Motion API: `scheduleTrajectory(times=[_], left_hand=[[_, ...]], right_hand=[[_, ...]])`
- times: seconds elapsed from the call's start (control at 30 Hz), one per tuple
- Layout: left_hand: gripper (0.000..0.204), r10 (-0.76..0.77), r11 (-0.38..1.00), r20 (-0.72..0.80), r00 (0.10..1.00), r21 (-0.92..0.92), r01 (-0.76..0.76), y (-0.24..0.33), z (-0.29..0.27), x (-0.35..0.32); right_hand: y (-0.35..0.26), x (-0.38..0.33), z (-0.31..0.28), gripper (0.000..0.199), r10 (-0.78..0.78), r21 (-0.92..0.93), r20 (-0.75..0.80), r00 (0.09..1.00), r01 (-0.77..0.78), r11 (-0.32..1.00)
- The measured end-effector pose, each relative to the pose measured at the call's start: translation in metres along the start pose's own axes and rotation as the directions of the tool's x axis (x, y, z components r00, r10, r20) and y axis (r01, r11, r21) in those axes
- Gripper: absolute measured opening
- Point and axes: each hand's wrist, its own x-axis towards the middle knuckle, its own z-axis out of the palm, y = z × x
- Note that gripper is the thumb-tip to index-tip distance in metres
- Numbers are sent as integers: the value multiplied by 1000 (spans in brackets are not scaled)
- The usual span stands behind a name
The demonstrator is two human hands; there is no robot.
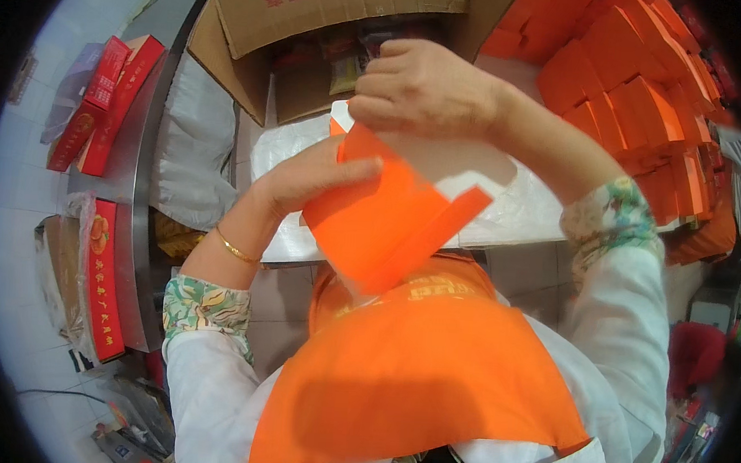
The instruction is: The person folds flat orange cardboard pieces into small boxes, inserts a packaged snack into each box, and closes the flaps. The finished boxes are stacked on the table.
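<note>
An orange paperboard carton (379, 219) with white inner sides hangs in front of my chest, partly folded, its flaps sticking out. My left hand (327, 172) grips it from the left, the thumb lying across its orange face. Just above the carton's upper end is my right hand (420, 91), closed with the fingers curled in. Its fingertips are at the carton's upper corner beside a small white flap. What they hold, if anything, is hidden.
An opened brown cardboard box (331, 28) with small packets inside stands ahead. Stacks of orange cartons (637, 103) fill the far right. Red boxes (117, 105) lie at the left by a metal table edge (139, 244). White plastic sheeting (522, 210) covers the surface under my hands.
</note>
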Motion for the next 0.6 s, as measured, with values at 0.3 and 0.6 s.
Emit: scheduleTrajectory(times=[0.3, 0.6], left_hand=[[57, -4, 916, 22, 1000, -401, 12, -41, -11, -9], [41, 172, 843, -428, 887, -402, -357, -58, 74, -7]], right_hand=[[16, 30, -22, 16, -149, -169, 21, 989, 150, 974], [-1, 29, -25, 21, 54, 170, 154, 987, -80, 982]])
